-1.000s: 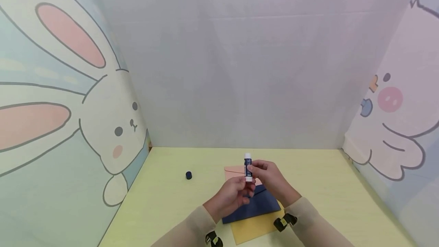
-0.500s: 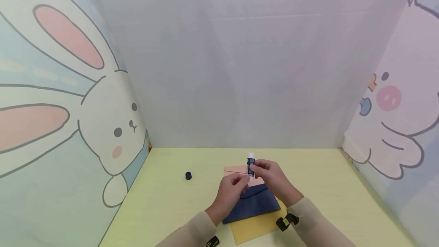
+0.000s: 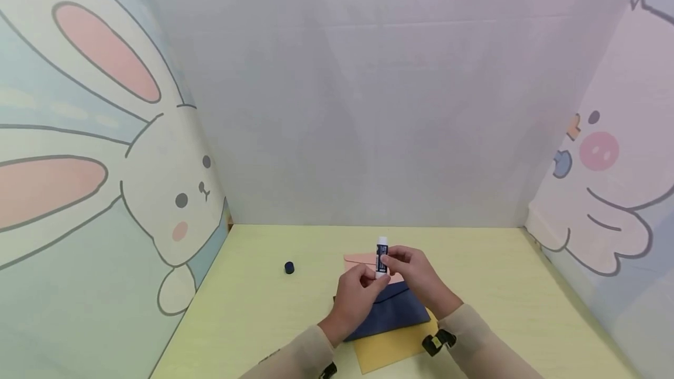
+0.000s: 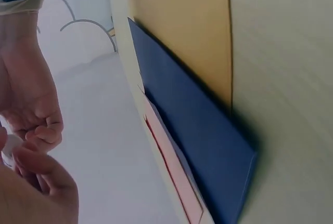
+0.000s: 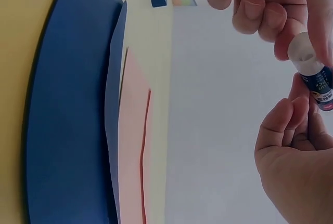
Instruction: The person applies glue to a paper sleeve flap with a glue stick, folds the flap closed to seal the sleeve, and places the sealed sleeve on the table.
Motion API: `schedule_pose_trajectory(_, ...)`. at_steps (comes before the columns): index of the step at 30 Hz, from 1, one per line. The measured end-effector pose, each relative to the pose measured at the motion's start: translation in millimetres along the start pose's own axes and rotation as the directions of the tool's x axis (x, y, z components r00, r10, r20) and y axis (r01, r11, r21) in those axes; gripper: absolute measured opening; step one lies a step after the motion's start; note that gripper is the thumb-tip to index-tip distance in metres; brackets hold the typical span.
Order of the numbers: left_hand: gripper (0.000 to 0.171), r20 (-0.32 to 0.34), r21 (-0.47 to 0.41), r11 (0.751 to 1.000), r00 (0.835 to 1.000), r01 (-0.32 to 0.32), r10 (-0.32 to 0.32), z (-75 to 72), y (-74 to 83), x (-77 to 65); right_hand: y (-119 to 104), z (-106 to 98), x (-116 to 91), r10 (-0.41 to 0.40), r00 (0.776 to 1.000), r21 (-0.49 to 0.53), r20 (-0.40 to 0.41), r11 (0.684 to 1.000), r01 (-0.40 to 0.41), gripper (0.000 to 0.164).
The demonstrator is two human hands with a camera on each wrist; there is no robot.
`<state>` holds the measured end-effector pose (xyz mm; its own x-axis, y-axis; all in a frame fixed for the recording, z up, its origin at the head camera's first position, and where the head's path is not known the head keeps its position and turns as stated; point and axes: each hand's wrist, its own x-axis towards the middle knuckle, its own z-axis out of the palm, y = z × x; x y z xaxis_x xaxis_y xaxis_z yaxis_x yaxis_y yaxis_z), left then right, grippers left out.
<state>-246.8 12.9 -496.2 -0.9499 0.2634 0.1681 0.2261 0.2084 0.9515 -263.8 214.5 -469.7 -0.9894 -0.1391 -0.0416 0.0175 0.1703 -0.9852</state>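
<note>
An uncapped glue stick [image 3: 381, 257] with a dark blue label stands upright over the envelopes, its white end up. My right hand [image 3: 418, 276] pinches its labelled body between thumb and fingers. At the white base, my left hand [image 3: 355, 297] grips with thumb and fingertips. In the right wrist view the white base [image 5: 306, 52] shows between the left fingers. Beneath the hands lie a pink envelope [image 3: 360, 258], a navy envelope [image 3: 395, 313] and a yellow envelope [image 3: 389, 351], overlapping. The small dark blue cap [image 3: 289, 268] rests apart on the table, to the left.
The pale yellow table [image 3: 253, 297] meets a grey-white back wall [image 3: 347, 133]. Side walls carry a rabbit drawing [image 3: 163, 192] on the left and a pink-nosed character [image 3: 621, 151] on the right.
My left hand has shifted from under the glue stick to a thumb-and-finger grip on its base. The right hand keeps its hold, and the glue stick has moved only slightly. Cap and envelopes stay put.
</note>
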Motion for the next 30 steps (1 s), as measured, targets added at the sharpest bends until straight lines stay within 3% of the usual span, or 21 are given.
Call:
schedule_pose_trajectory(3, 0.027, 0.072, -0.141, 0.988, 0.996, 0.064, -0.054, -1.7, -3.1, 1.9, -0.8, -1.7, -1.2, -0.009, 1.000, 0.015, 0.021, 1.000, 0.009, 0.039)
schedule_pose_trajectory(6, 0.033, 0.163, -0.282, 0.944, 0.978, 0.172, -0.130, -3.4, -5.6, 3.5, 0.0, -3.2, -1.7, -0.023, 0.999, 0.039, 0.045, 0.999, 0.021, 0.042)
schedule_pose_trajectory(9, 0.039, 0.278, -0.421, 0.854, 0.940, 0.304, -0.198, -4.4, -6.4, 4.7, 1.3, -3.8, -1.9, -0.035, 0.997, 0.060, 0.063, 0.998, 0.031, 0.043)
schedule_pose_trajectory(13, 0.042, 0.437, -0.538, 0.711, 0.871, 0.452, -0.224, -5.6, -3.8, 4.9, 3.1, -3.7, -2.0, -0.043, 0.996, 0.086, 0.079, 0.996, 0.037, 0.042)
schedule_pose_trajectory(15, 0.042, 0.485, -0.558, 0.669, 0.847, 0.490, -0.217, -5.7, -2.8, 5.3, 3.6, -3.6, -2.2, -0.039, 0.996, 0.092, 0.079, 0.995, 0.032, 0.042)
schedule_pose_trajectory(16, 0.042, 0.499, -0.559, 0.660, 0.840, 0.502, -0.215, -5.8, -2.5, 5.3, 3.6, -3.5, -2.3, -0.035, 0.996, 0.094, 0.077, 0.995, 0.028, 0.042)
schedule_pose_trajectory(18, 0.042, 0.509, -0.552, 0.662, 0.834, 0.507, -0.215, -5.9, -1.9, 5.4, 3.7, -3.3, -2.6, -0.028, 0.997, 0.093, 0.072, 0.995, 0.021, 0.042)
schedule_pose_trajectory(22, 0.042, 0.488, -0.514, 0.706, 0.843, 0.488, -0.227, -5.9, -0.7, 5.5, 3.6, -3.7, -3.6, -0.020, 0.998, 0.085, 0.063, 0.996, 0.014, 0.043)
schedule_pose_trajectory(26, 0.045, 0.415, -0.446, 0.785, 0.876, 0.430, -0.244, -7.1, -0.2, 5.2, 3.2, -5.0, -5.0, -0.028, 0.998, 0.074, 0.052, 0.997, 0.024, 0.044)
schedule_pose_trajectory(30, 0.041, 0.296, -0.322, 0.892, 0.929, 0.318, -0.224, -8.2, -0.4, 4.9, 2.5, -6.5, -5.9, -0.036, 0.999, 0.057, 0.026, 0.998, 0.034, 0.041)
